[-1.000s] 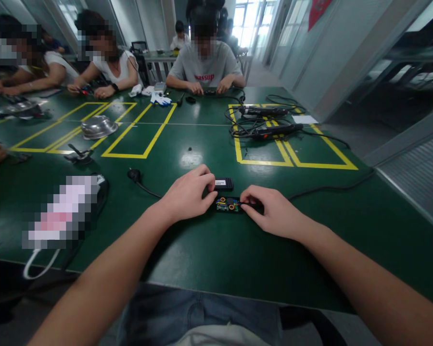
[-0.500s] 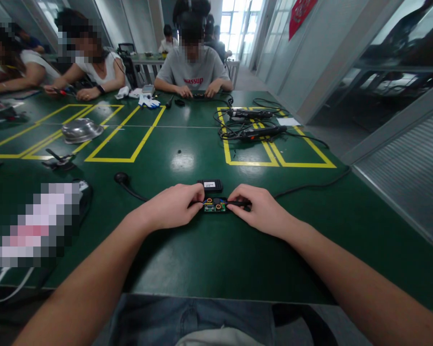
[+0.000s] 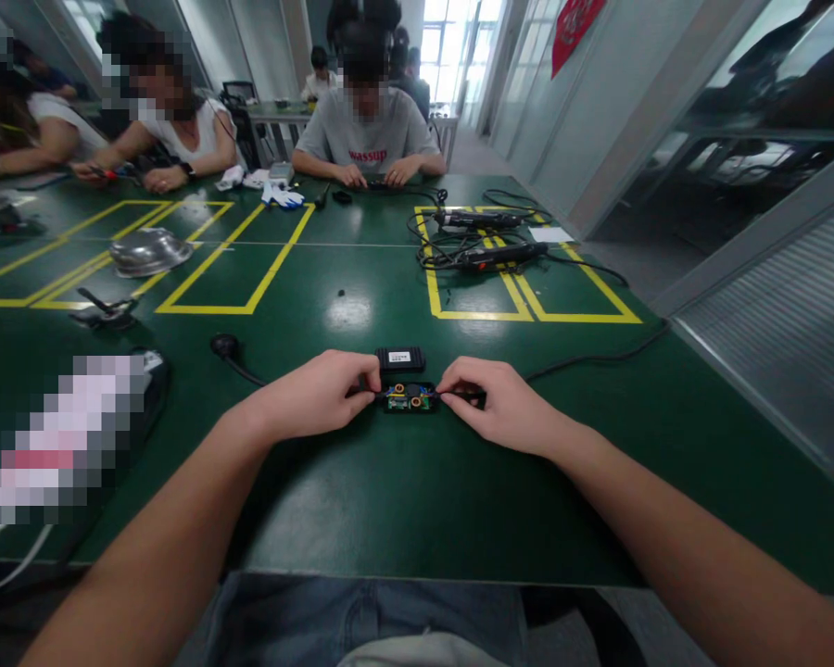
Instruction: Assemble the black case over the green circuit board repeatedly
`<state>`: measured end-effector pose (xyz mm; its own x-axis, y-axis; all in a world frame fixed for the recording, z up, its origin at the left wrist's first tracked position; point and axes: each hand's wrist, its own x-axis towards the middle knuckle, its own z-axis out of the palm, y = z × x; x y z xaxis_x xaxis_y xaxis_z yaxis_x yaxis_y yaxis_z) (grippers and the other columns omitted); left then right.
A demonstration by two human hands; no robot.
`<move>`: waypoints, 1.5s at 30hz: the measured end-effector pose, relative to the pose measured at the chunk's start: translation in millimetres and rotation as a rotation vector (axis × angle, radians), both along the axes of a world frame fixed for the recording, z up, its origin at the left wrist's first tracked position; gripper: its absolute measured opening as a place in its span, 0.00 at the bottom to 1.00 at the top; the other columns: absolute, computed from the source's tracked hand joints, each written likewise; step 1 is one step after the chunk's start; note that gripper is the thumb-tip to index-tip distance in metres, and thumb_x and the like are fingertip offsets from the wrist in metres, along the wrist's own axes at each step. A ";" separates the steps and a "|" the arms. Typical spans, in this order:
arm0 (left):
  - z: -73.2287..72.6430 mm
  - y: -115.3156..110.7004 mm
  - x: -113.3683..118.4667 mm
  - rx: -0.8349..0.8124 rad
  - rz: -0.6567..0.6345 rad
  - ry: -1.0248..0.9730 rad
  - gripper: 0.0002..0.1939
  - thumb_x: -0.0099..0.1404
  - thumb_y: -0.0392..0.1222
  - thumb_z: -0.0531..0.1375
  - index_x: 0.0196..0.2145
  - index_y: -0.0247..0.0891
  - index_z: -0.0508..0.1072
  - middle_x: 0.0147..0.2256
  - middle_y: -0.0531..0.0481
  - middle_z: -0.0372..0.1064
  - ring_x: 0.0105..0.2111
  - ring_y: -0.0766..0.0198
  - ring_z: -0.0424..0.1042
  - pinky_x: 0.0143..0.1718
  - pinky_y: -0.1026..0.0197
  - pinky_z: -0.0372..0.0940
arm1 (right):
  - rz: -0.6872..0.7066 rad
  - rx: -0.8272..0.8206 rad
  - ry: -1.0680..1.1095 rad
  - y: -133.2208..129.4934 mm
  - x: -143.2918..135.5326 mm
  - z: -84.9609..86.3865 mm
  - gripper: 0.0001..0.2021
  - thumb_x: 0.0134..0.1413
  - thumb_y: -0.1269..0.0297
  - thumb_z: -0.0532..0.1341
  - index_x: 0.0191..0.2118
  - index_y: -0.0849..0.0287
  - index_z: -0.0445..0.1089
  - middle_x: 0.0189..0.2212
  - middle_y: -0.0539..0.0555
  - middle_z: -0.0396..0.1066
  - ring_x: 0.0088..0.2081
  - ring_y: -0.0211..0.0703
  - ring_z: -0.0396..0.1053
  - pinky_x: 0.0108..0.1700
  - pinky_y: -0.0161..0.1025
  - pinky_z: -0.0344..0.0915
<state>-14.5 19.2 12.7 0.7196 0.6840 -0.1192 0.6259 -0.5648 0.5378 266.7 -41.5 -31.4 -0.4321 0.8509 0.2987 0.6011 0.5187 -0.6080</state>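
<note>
A small open black case with a green circuit board (image 3: pixel 409 399) lies on the table between my hands. Two copper-coloured coils and some thin wires show on the board. At its left end my left hand (image 3: pixel 320 394) pinches a black cable that leads to a plug (image 3: pixel 226 346). My right hand (image 3: pixel 493 398) is closed on the other black cable (image 3: pixel 584 358) at the right end, its fingertips close to the case edge. Just behind the case rests its ribbed black cover (image 3: pixel 400 358), with a white label on top.
Two black electric screwdrivers (image 3: pixel 504 256) with tangled cords lie at the back right, inside yellow tape outlines. A metal bowl (image 3: pixel 151 252) and a dark clamp-like object (image 3: pixel 104 310) are on the left, near a blurred-out item (image 3: pixel 62 435). Other people sit across the table (image 3: pixel 417 519).
My left fingertips have shifted slightly left, off the case's end, so more of that end shows. My right hand stays at the right end. The view has turned slightly.
</note>
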 end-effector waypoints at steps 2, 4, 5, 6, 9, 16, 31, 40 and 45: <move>-2.0 2.0 0.1 0.038 -0.002 0.008 0.04 0.68 0.33 0.64 0.35 0.39 0.78 0.30 0.54 0.76 0.30 0.63 0.73 0.35 0.61 0.61 | 0.011 0.016 -0.019 1.4 1.1 -1.7 0.04 0.67 0.70 0.64 0.39 0.56 0.76 0.36 0.54 0.79 0.37 0.46 0.74 0.40 0.44 0.70; -3.0 4.1 -0.3 0.064 -0.004 0.017 0.05 0.67 0.31 0.66 0.34 0.39 0.79 0.31 0.53 0.76 0.31 0.63 0.73 0.36 0.61 0.61 | 0.020 0.037 -0.032 2.6 2.4 -2.9 0.04 0.67 0.70 0.65 0.38 0.55 0.76 0.38 0.55 0.80 0.40 0.48 0.75 0.44 0.46 0.71; -3.1 5.0 -0.7 0.070 -0.003 0.023 0.05 0.67 0.31 0.67 0.34 0.39 0.80 0.31 0.53 0.77 0.32 0.62 0.74 0.36 0.61 0.62 | 0.023 0.042 -0.035 3.1 3.0 -3.3 0.04 0.67 0.70 0.65 0.39 0.55 0.76 0.38 0.56 0.81 0.40 0.49 0.76 0.45 0.47 0.71; -3.1 5.8 -1.1 0.074 -0.006 0.029 0.05 0.67 0.31 0.67 0.34 0.39 0.80 0.31 0.53 0.77 0.32 0.62 0.74 0.36 0.61 0.62 | 0.026 0.043 -0.036 3.3 3.4 -3.5 0.04 0.67 0.70 0.65 0.39 0.55 0.76 0.38 0.56 0.81 0.41 0.49 0.76 0.45 0.47 0.71; -4.3 6.9 -1.0 0.121 -0.053 0.016 0.06 0.67 0.31 0.66 0.34 0.39 0.82 0.36 0.50 0.79 0.36 0.60 0.77 0.40 0.59 0.67 | 0.025 0.053 -0.045 2.9 3.0 -3.8 0.04 0.66 0.71 0.64 0.38 0.55 0.75 0.37 0.55 0.80 0.39 0.49 0.75 0.43 0.46 0.71; -28.9 7.7 16.5 0.392 0.164 -0.184 0.11 0.71 0.36 0.65 0.49 0.37 0.83 0.60 0.39 0.78 0.61 0.47 0.75 0.66 0.42 0.68 | -0.042 0.006 -0.009 -1.8 -3.0 -6.3 0.14 0.63 0.70 0.62 0.52 0.53 0.68 0.37 0.53 0.78 0.36 0.47 0.74 0.42 0.46 0.71; -13.8 2.7 7.9 0.257 0.031 -0.367 0.18 0.67 0.42 0.71 0.55 0.42 0.81 0.47 0.48 0.83 0.45 0.56 0.78 0.51 0.53 0.73 | -0.054 -0.006 -0.035 -2.5 2.5 -5.9 0.38 0.47 0.76 0.61 0.66 0.54 0.58 0.55 0.62 0.72 0.44 0.52 0.72 0.50 0.53 0.73; -11.4 0.5 10.0 0.165 -0.071 -0.139 0.16 0.66 0.39 0.70 0.52 0.42 0.83 0.46 0.47 0.81 0.45 0.55 0.79 0.49 0.54 0.71 | 0.014 0.004 -0.047 -2.8 -1.6 -3.4 0.21 0.59 0.66 0.67 0.58 0.56 0.72 0.52 0.61 0.76 0.48 0.54 0.76 0.52 0.54 0.74; -10.7 -1.7 10.0 0.187 -0.085 -0.125 0.15 0.68 0.40 0.69 0.53 0.43 0.83 0.48 0.47 0.82 0.48 0.53 0.80 0.52 0.53 0.71 | -0.004 0.006 -0.063 -1.1 -5.4 -3.7 0.14 0.63 0.64 0.69 0.53 0.56 0.75 0.48 0.58 0.79 0.46 0.53 0.77 0.51 0.53 0.75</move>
<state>-4.4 17.5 2.0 0.7765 0.6225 0.0973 0.5072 -0.7093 0.4896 261.3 -42.6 -35.1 -0.4465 0.8512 0.2759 0.6405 0.5193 -0.5657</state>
